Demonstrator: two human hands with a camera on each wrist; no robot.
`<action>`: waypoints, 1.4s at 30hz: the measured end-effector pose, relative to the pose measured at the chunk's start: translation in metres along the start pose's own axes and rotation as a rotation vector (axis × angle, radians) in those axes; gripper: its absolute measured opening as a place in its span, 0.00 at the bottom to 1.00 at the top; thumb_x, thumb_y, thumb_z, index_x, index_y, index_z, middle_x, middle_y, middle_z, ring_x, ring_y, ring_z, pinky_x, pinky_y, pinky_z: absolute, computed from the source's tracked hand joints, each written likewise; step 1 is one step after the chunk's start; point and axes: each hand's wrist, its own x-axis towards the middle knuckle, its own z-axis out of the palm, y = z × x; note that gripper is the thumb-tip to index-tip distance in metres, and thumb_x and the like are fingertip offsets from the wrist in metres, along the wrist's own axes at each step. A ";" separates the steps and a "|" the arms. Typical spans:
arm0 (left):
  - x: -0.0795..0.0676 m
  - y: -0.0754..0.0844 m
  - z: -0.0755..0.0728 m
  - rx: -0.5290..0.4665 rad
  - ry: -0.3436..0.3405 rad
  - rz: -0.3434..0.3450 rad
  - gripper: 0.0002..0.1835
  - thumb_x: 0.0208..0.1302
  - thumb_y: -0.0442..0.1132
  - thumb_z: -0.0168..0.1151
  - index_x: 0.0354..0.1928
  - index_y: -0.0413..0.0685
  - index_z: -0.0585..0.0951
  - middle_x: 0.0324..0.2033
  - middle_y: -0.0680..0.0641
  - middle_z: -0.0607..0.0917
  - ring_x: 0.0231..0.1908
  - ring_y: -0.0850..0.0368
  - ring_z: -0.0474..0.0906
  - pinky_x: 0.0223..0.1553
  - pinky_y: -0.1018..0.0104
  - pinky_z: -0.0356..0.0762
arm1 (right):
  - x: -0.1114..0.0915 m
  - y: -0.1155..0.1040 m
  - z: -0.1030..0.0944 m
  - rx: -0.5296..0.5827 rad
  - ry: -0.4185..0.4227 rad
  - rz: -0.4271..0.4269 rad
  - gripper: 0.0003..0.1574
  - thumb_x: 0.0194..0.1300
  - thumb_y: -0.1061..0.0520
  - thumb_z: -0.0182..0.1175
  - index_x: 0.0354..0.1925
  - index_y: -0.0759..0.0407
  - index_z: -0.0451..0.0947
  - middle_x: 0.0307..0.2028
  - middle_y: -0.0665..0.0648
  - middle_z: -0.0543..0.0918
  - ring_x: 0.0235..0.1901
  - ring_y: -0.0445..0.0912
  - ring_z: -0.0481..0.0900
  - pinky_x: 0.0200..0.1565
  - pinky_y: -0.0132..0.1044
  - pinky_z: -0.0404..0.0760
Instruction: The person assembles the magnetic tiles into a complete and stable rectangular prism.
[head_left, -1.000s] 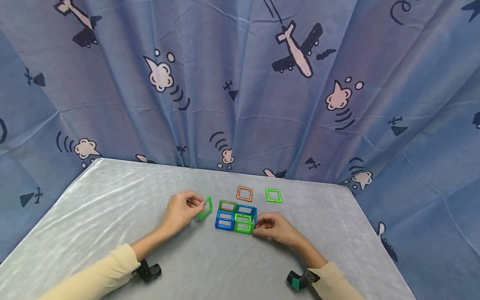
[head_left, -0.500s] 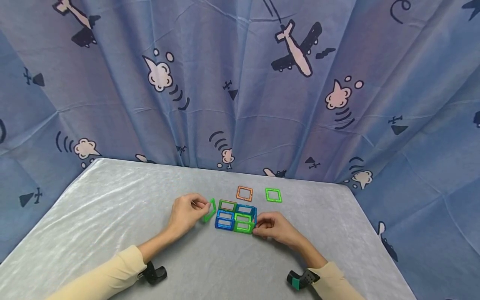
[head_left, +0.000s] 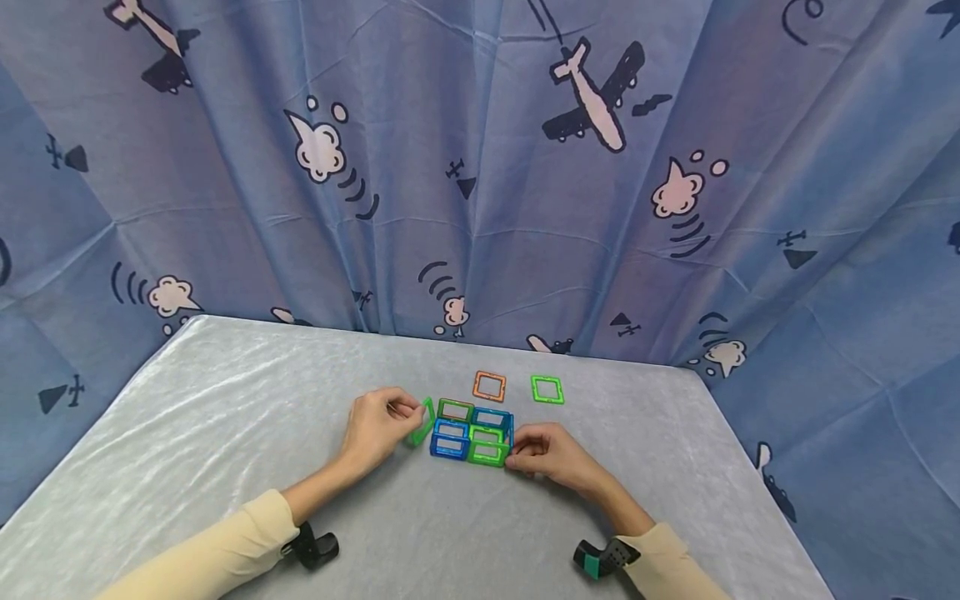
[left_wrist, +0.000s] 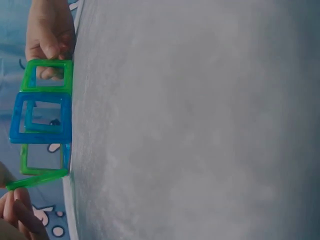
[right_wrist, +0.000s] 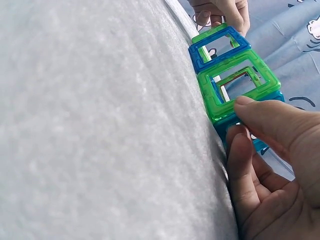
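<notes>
A low box of square magnetic tiles stands on the table, with a blue tile point(head_left: 450, 457) and a green tile point(head_left: 488, 463) along its near side. At its left end my left hand point(head_left: 377, 427) pinches another green magnetic tile point(left_wrist: 37, 180), tilted and very close to the box; whether their edges touch I cannot tell. My right hand point(head_left: 558, 454) holds the near right corner of the box. In the right wrist view its thumb point(right_wrist: 250, 107) lies on the corner of the near green tile, and its curled fingers are by the blue end tile, partly hidden.
Behind the box, an orange magnetic tile point(head_left: 490, 399) and a green magnetic tile point(head_left: 547, 402) lie flat and apart. A pale cloth point(head_left: 480, 533) covers the table. Past its far edge hangs a blue curtain point(head_left: 510, 250) with printed planes.
My left hand has moved right, bringing the pinched green magnetic tile from a short gap away to the left end of the box. The right hand has stayed at its corner.
</notes>
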 end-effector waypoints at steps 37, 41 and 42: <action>0.007 0.010 0.010 -0.184 -0.252 -0.237 0.06 0.64 0.35 0.72 0.38 0.40 0.85 0.28 0.50 0.84 0.18 0.50 0.81 0.22 0.58 0.82 | -0.001 0.002 -0.001 0.001 0.001 -0.014 0.09 0.66 0.70 0.65 0.46 0.71 0.82 0.33 0.64 0.84 0.26 0.45 0.75 0.29 0.33 0.75; 0.007 0.009 0.011 -0.191 -0.265 -0.234 0.07 0.64 0.36 0.72 0.38 0.40 0.85 0.27 0.50 0.85 0.17 0.49 0.80 0.22 0.58 0.81 | 0.000 0.002 -0.002 -0.001 -0.002 -0.027 0.09 0.66 0.69 0.65 0.45 0.70 0.83 0.33 0.62 0.84 0.26 0.44 0.75 0.28 0.33 0.75; 0.008 0.009 0.011 -0.194 -0.268 -0.234 0.07 0.64 0.37 0.72 0.38 0.40 0.85 0.27 0.50 0.85 0.17 0.49 0.80 0.22 0.57 0.81 | 0.000 0.002 -0.002 -0.001 -0.001 -0.027 0.09 0.67 0.69 0.66 0.45 0.70 0.83 0.33 0.61 0.84 0.26 0.44 0.75 0.28 0.33 0.75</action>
